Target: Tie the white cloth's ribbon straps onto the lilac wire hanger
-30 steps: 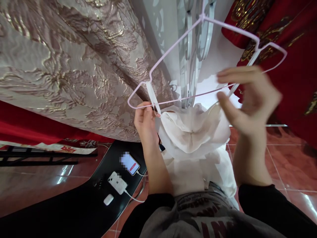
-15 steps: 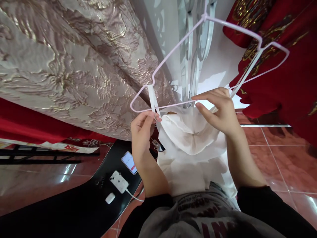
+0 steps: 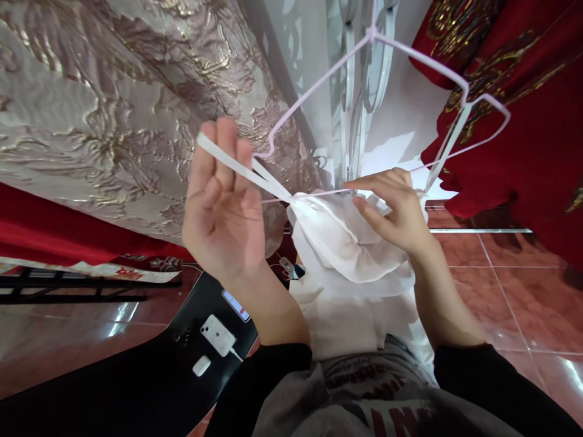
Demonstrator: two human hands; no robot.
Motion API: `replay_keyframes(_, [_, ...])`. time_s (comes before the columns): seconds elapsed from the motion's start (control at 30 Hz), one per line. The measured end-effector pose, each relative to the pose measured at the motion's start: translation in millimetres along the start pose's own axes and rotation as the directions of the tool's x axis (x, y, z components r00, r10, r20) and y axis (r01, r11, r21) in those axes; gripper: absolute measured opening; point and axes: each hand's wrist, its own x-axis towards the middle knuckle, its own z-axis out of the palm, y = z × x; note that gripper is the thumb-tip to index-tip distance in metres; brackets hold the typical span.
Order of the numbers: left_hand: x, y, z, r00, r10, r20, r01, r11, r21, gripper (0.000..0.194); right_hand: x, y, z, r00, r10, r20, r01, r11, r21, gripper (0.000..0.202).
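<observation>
My left hand (image 3: pixel 225 206) is raised with palm up and fingers stretched out, and a thin white strap (image 3: pixel 239 167) of the garment runs taut across the fingers. The strap stands off the left end of the pale pink hanger (image 3: pixel 321 82). My right hand (image 3: pixel 394 209) has its fingers and thumb around the hanger's bottom bar; part of the bar is hidden behind it. Below the hanger hangs the white garment (image 3: pixel 355 267), with a draped neckline. Its other strap (image 3: pixel 449 145) sits in the notch at the hanger's right end.
A beige-pink embossed curtain (image 3: pixel 113 109) hangs at left, red cloth with gold trim (image 3: pixel 537 145) at right. White metalwork (image 3: pixel 359 121) stands behind. On a black table (image 3: pixel 118 388) lie a white phone (image 3: pixel 217 335) with a cable, a white case (image 3: pixel 201 365) and another phone (image 3: pixel 235 305).
My left hand has opened from a pinch and moved up and left, drawing the left strap away from the hanger's left notch. The hanger has shifted slightly left; my right hand stays on the bar.
</observation>
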Motion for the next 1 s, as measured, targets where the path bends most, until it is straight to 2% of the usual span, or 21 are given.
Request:
replay_keyframes(0.07, [2.5, -7.9, -8.4, 0.985, 0.140, -0.102, -0.135, 0.989, 0.058, 0.036, -1.5, -0.2, 0.1, 1.000, -0.016, 0.001, 0.016, 1.000, 0.004, 0.024])
replay_keyframes(0.1, [1.8, -15.0, -15.4, 0.958, 0.225, -0.179, -0.204, 0.971, 0.126, 0.040, -2.2, 0.1, 0.1, 1.000, -0.019, -0.003, 0.019, 1.000, 0.002, 0.024])
replay_keyframes(0.13, [0.0, -23.6, -23.8, 0.914, 0.311, -0.262, -0.262, 0.943, 0.206, 0.042, -2.9, 0.7, -0.1, 1.000, -0.019, -0.013, 0.019, 1.000, -0.005, 0.023])
replay_keyframes(0.2, [-5.4, -42.7, -41.9, 0.787, 0.456, -0.414, -0.326, 0.879, 0.349, 0.042, -4.0, 1.9, -0.8, 0.999, -0.017, -0.038, 0.017, 1.000, -0.021, 0.022])
replay_keyframes(0.23, [-8.4, -51.9, -49.9, 0.750, 0.483, -0.452, -0.339, 0.867, 0.365, 0.040, -4.5, 2.2, -1.3, 0.999, -0.015, -0.045, 0.014, 1.000, -0.027, 0.022])
replay_keyframes(0.27, [-11.5, -59.9, -56.1, 0.745, 0.464, -0.479, -0.314, 0.878, 0.362, 0.034, -4.9, 2.0, -1.6, 0.999, -0.014, -0.047, 0.012, 0.999, -0.031, 0.022])
replay_keyframes(0.3, [-14.3, -66.3, -59.9, 0.768, 0.403, -0.498, -0.263, 0.907, 0.329, 0.027, -5.2, 1.2, -1.7, 0.999, -0.016, -0.048, 0.014, 0.999, -0.034, 0.023])
replay_keyframes(0.37, [-19.2, -73.6, -59.4, 0.870, 0.203, -0.450, -0.112, 0.969, 0.221, 0.021, -6.3, -1.6, -0.3, 0.999, -0.030, -0.040, 0.029, 0.999, -0.038, 0.025])
replay_keyframes(0.43, [-23.0, -74.1, -49.6, 0.950, 0.034, -0.310, 0.013, 0.989, 0.146, 0.035, -8.3, -5.2, 3.8, 0.996, -0.066, -0.051, 0.065, 0.997, -0.032, 0.028])
replay_keyframes(0.5, [-25.9, -70.8, -35.1, 0.982, -0.004, -0.191, 0.030, 0.991, 0.134, 0.047, -11.6, -6.9, 9.9, 0.989, -0.083, -0.122, 0.084, 0.996, -0.001, 0.031])
replay_keyframes(0.53, [-27.0, -68.9, -28.0, 0.985, 0.008, -0.170, 0.016, 0.990, 0.143, 0.048, -13.5, -6.4, 13.0, 0.975, -0.076, -0.210, 0.082, 0.997, 0.016, 0.033])
replay_keyframes(0.57, [-27.8, -67.3, -21.9, 0.985, 0.025, -0.173, 0.002, 0.988, 0.155, 0.046, -15.4, -4.7, 15.5, 0.940, -0.053, -0.337, 0.068, 0.997, 0.033, 0.033])
replay_keyframes(0.63, [-28.9, -65.1, -13.7, 0.978, 0.048, -0.201, -0.012, 0.984, 0.180, 0.036, -18.0, 1.8, 16.8, 0.799, 0.031, -0.601, 0.020, 0.997, 0.078, 0.034])
replay_keyframes(0.67, [-29.1, -64.7, -11.7, 0.975, 0.053, -0.214, -0.012, 0.982, 0.188, 0.032, -18.4, 5.9, 14.9, 0.722, 0.083, -0.687, -0.007, 0.994, 0.113, 0.036])
replay_keyframes(0.7, [-29.2, -64.5, -10.9, 0.974, 0.053, -0.221, -0.010, 0.982, 0.188, 0.029, -17.9, 9.9, 11.2, 0.673, 0.142, -0.726, -0.038, 0.987, 0.158, 0.041])
replay_keyframes(0.73, [-29.2, -64.4, -10.9, 0.974, 0.052, -0.222, -0.012, 0.984, 0.180, 0.027, -16.6, 13.2, 5.9, 0.666, 0.209, -0.716, -0.072, 0.973, 0.217, 0.046])
replay_keyframes(0.8, [-29.2, -64.5, -11.9, 0.975, 0.043, -0.220, -0.009, 0.988, 0.155, 0.027, -11.9, 16.4, -7.4, 0.723, 0.331, -0.607, -0.159, 0.934, 0.320, 0.049])
replay_keyframes(0.87, [-29.4, -64.2, -12.5, 0.974, 0.031, -0.224, 0.001, 0.990, 0.141, 0.026, -5.9, 15.0, -20.2, 0.744, 0.394, -0.541, -0.217, 0.907, 0.362, 0.034])
replay_keyframes(0.93, [-29.7, -63.7, -12.0, 0.972, 0.024, -0.232, 0.011, 0.989, 0.148, 0.027, -0.5, 11.7, -28.6, 0.718, 0.403, -0.568, -0.215, 0.904, 0.370, 0.019])
replay_keyframes(1.0, [-30.2, -63.3, -11.0, 0.970, 0.024, -0.240, 0.017, 0.986, 0.168, 0.028, 2.8, 9.2, -31.6, 0.668, 0.402, -0.626, -0.188, 0.906, 0.380, 0.017])
